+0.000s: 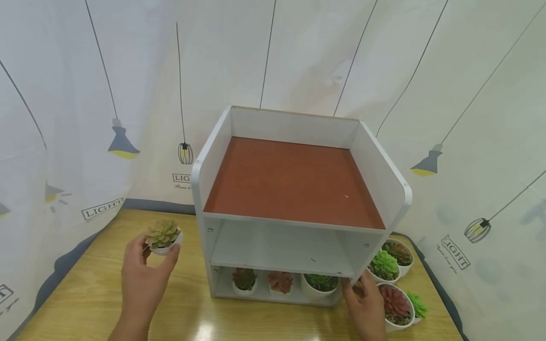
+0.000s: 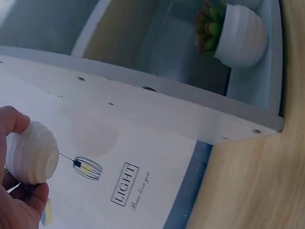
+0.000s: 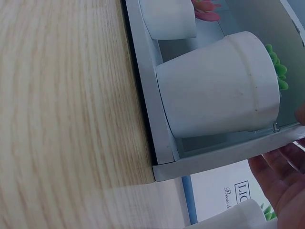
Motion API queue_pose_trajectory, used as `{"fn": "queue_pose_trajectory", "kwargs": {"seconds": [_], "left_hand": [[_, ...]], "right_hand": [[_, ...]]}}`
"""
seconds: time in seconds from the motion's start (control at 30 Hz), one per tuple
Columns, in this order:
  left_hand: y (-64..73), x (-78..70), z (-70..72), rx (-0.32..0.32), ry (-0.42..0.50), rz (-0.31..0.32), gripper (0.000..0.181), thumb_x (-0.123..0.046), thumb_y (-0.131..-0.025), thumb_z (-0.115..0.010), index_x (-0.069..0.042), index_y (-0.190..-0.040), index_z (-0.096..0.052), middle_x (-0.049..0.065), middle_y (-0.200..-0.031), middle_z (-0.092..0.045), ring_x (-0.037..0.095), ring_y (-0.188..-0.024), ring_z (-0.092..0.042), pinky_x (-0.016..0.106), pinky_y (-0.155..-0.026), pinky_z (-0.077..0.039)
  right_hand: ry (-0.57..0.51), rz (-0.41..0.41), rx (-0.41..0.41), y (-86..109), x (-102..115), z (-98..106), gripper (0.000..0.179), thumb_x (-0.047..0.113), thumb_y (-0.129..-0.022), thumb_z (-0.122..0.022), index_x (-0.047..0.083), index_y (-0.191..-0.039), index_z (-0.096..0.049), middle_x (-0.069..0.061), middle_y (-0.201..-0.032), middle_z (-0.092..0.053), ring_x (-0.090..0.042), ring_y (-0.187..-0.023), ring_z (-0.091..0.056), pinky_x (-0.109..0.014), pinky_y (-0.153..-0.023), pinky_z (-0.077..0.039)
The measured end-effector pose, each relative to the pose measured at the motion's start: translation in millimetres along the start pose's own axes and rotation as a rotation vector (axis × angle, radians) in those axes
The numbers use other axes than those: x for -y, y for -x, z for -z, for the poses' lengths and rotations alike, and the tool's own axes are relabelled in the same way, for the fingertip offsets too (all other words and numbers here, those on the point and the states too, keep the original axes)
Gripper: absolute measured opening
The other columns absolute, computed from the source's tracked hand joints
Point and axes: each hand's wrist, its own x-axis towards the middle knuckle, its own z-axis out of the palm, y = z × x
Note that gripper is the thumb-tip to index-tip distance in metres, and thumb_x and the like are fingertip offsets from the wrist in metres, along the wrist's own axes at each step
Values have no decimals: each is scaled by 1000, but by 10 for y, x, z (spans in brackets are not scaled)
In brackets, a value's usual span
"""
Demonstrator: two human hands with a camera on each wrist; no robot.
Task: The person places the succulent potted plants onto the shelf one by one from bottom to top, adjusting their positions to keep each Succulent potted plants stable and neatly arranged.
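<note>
My left hand (image 1: 145, 279) pinches a small potted succulent (image 1: 163, 234) between thumb and fingers, above the table to the left of a white shelf unit (image 1: 379, 177). The plant has pale yellow-green leaves; its white ribbed pot (image 2: 33, 151) is tilted in the left wrist view. Around the front edge of the unit's right side panel (image 3: 228, 155), my right hand (image 1: 367, 303) grips low down, thumb inside and fingers outside. The bottom compartment holds a dark red-green succulent (image 1: 244, 278), a reddish one (image 1: 280, 282) and a green one in a larger pot (image 3: 219, 86).
Several more potted succulents stand on the wooden table (image 1: 183, 308) right of the unit, including a bright green one (image 1: 385, 263) and a dark pink one (image 1: 395, 302). The unit has a brown top panel (image 1: 294, 182). A lamp-printed cloth (image 1: 307, 57) hangs behind.
</note>
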Motion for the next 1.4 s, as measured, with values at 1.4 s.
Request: {"fn": "queue_pose_trajectory", "kwargs": {"seconds": [1.4], "left_hand": [[410, -704, 175, 248, 23, -254, 68, -4, -84, -85, -20, -143, -56, -10, -136, -55, 4, -121, -56, 5, -104, -43]], "right_hand": [[-30, 4, 3, 4, 21, 5, 35, 6, -101, -64, 17, -134, -63, -4, -132, -64, 15, -114, -51, -12, -86, -57]]}}
